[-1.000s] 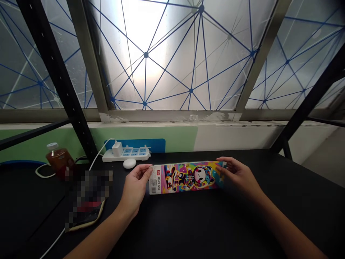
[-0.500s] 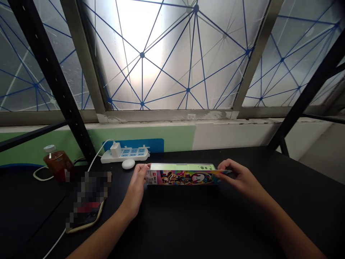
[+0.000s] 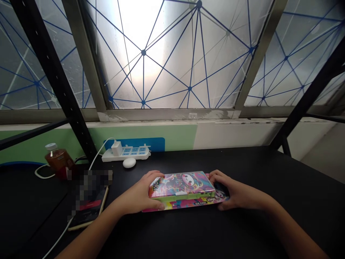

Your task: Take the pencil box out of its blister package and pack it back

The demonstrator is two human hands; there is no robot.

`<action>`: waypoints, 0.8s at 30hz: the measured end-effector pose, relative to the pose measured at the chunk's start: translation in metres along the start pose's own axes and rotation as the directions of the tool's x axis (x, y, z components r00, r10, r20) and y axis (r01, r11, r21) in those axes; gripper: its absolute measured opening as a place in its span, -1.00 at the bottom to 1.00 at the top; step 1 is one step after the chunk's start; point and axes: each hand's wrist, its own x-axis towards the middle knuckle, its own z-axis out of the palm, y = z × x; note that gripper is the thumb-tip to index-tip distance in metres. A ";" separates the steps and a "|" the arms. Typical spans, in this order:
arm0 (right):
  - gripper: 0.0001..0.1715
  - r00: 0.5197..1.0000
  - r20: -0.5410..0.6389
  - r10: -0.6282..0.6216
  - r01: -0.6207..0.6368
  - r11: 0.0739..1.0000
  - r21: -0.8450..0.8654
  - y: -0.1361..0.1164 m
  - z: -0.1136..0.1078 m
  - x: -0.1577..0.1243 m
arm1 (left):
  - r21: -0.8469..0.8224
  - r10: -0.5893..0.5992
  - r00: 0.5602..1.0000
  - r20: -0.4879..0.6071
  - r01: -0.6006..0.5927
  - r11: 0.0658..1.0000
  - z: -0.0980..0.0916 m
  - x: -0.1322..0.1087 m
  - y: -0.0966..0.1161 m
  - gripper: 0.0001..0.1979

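Observation:
A colourful pencil case (image 3: 180, 184) with a cartoon figure on its lid and a light green side lies flat on a printed cardboard package (image 3: 220, 196). The package sticks out from under the case along the front and at the right end. My left hand (image 3: 145, 193) is closed round the left end, its thumb along the front and its fingers over the lid's back corner. At the other end, my right hand (image 3: 231, 190) grips the package, thumb at the front corner and fingers curled at the back. Its palm hides part of that end.
On the left are a smartphone (image 3: 90, 207), partly blurred out, and a bottle of amber drink (image 3: 59, 160). A white power strip (image 3: 132, 154) with a plugged-in charger and a white oval object (image 3: 129, 163) stand near the wall. Black shelf posts (image 3: 304, 86) rise at both sides.
The package was held up edge-on, showing its printed narrow face with pale green above. Now it lies tilted flatter and nearer, with the case's lid in view. Both hands have come lower.

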 end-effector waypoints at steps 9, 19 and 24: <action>-0.14 0.978 -0.194 0.074 -0.050 0.990 0.128 0.003 0.006 0.008 | 0.294 0.206 0.976 -0.067 -0.178 0.939 0.017 0.005 -0.010 -0.18; 0.00 0.904 -0.370 0.214 -0.011 0.876 0.482 0.007 0.012 0.025 | 0.429 0.361 0.926 -0.109 -0.284 0.858 0.031 0.002 -0.005 -0.14; -0.04 0.885 -0.425 0.189 0.071 0.847 0.526 0.001 0.009 0.024 | 0.317 0.324 0.909 -0.263 -0.235 0.919 0.026 0.003 -0.003 -0.09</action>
